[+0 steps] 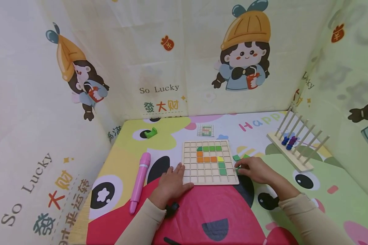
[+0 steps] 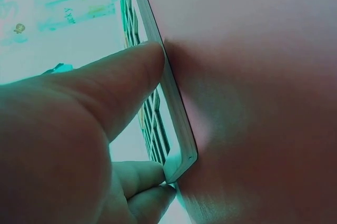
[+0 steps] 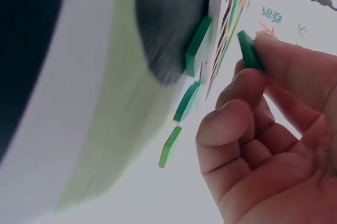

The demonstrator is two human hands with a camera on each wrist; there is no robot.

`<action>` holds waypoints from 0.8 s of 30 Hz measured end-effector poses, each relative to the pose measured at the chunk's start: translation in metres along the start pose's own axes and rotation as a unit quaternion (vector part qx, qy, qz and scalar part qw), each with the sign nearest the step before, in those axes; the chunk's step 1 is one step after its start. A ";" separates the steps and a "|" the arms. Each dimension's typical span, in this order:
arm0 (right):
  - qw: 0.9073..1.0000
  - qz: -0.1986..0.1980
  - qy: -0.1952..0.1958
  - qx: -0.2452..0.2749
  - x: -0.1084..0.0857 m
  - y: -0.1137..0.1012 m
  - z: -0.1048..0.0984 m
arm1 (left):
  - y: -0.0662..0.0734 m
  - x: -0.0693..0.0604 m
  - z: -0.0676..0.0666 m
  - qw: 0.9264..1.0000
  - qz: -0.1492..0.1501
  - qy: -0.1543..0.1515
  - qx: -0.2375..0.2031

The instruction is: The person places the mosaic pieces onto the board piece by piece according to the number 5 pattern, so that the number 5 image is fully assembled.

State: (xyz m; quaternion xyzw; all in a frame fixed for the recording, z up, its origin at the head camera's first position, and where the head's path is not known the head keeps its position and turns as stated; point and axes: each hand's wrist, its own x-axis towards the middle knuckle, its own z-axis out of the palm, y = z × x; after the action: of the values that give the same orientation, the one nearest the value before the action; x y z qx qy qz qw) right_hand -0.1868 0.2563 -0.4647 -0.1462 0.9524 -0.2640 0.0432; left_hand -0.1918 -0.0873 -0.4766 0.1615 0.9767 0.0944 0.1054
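A wooden grid board point(image 1: 190, 173) lies on the table with green, orange and yellow tiles set in some squares. My left hand point(image 1: 171, 183) rests at its near left corner, fingers on the left side; in the left wrist view the thumb point(image 2: 126, 74) touches the near edge. Beside the board's right edge, my right hand point(image 1: 256, 169) pinches a small green tile point(image 3: 249, 51) between thumb and fingers. Below that hand in the right wrist view, a dark green tile point(image 3: 199, 46), another green tile point(image 3: 187, 100) and a lighter green tile point(image 3: 169, 147) lie on the table.
Behind the board lies a small pattern card point(image 1: 205, 130). A pink pen-shaped stick point(image 1: 140, 182) is to the left, with a green curved piece point(image 1: 151, 133) farther back. At the right stands a wooden peg rack point(image 1: 289, 151) with blue and purple beads. Printed cloth walls surround the table.
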 end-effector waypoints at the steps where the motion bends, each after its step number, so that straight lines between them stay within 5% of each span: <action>1: 1.000 -0.003 0.005 0.003 0.000 -0.001 0.001 | 0.000 0.000 0.000 1.000 0.000 0.000 -0.001; 13: 0.994 0.003 -0.009 0.111 0.008 -0.020 0.024 | 0.000 0.001 0.004 1.000 0.000 0.001 -0.002; 24: 0.977 0.080 -0.002 0.198 0.010 -0.032 0.034 | 0.001 -0.001 0.001 1.000 0.001 -0.001 -0.001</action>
State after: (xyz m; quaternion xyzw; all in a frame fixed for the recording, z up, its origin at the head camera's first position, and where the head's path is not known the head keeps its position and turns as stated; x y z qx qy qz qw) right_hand -0.1832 0.2107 -0.4776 -0.0584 0.8898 -0.4427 0.0946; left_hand -0.1906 -0.0864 -0.4775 0.1625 0.9763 0.0956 0.1066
